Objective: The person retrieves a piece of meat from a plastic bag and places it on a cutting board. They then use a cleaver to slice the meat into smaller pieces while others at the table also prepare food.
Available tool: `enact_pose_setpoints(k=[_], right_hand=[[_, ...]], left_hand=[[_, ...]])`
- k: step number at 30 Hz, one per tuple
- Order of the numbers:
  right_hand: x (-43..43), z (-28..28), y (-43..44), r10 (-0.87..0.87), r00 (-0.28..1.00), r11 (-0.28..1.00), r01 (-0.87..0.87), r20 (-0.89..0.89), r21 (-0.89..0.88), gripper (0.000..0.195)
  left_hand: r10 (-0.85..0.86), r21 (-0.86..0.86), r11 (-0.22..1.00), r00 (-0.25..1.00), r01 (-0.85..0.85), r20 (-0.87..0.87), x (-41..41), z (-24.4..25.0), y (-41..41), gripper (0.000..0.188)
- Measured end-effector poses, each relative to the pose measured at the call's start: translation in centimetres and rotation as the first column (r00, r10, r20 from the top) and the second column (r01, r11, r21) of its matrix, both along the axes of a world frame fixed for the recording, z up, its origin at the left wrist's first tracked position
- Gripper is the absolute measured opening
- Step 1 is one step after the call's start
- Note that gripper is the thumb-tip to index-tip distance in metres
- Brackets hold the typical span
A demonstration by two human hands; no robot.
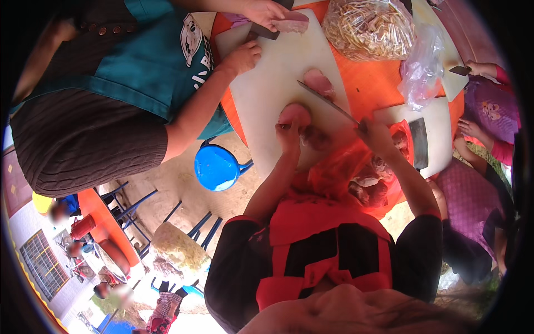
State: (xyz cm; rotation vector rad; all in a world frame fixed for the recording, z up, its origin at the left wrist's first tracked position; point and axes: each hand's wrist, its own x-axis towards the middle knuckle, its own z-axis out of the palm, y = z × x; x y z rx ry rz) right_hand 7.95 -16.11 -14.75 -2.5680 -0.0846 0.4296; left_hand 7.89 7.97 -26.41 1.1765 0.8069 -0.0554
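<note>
My left hand touches the near edge of a round pink piece of meat on a white cutting board. In my right hand is the handle of a knife, its blade pointing up and left over the board. Beside the blade lies another pink piece of meat. A darker chunk of meat rests just right of my left hand. Below my right forearm, a red plastic bag holds several dark red chunks of meat.
A co-worker's hands are at the board's upper left, one holding a meat slice. A large clear bag of sliced food stands on the orange table. More people work at right. A blue stool stands below left.
</note>
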Motion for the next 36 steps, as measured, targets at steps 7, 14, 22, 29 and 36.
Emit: enact_pose_setpoints(k=[7, 14, 22, 29, 36], right_hand=[[0.0, -0.2, 1.1, 0.026, 0.997, 0.999, -0.023, -0.071, 0.038, 0.022], [-0.3, 0.8, 1.0, 0.175, 0.984, 0.984, -0.175, -0.042, -0.013, 0.022], [-0.1, 3.5, 3.8, 0.186, 0.981, 0.979, -0.189, -0.052, -0.075, 0.020], [0.0, 3.8, 3.9, 0.155, 0.975, 0.982, -0.170, -0.162, -0.084, 0.021], [1.6, -1.5, 4.5, 0.197, 0.974, 0.980, -0.198, -0.109, 0.001, 0.026]], left_hand=[[-0.214, -0.116, 0.971, 0.977, 0.211, -0.015, 1.6, -0.3, 1.7, 0.040], [-0.534, 0.688, 0.404, 0.766, 0.603, -0.357, 1.8, 4.4, 5.3, 0.034], [-0.907, 0.975, 0.208, 0.387, 0.074, 0.164, 2.1, 1.2, 3.9, 0.021], [-0.903, 0.981, 0.167, 0.416, 0.101, 0.110, 2.3, 0.9, 3.3, 0.023], [-0.916, 0.995, 0.087, 0.396, 0.054, 0.058, 2.2, 0.7, 3.4, 0.019]])
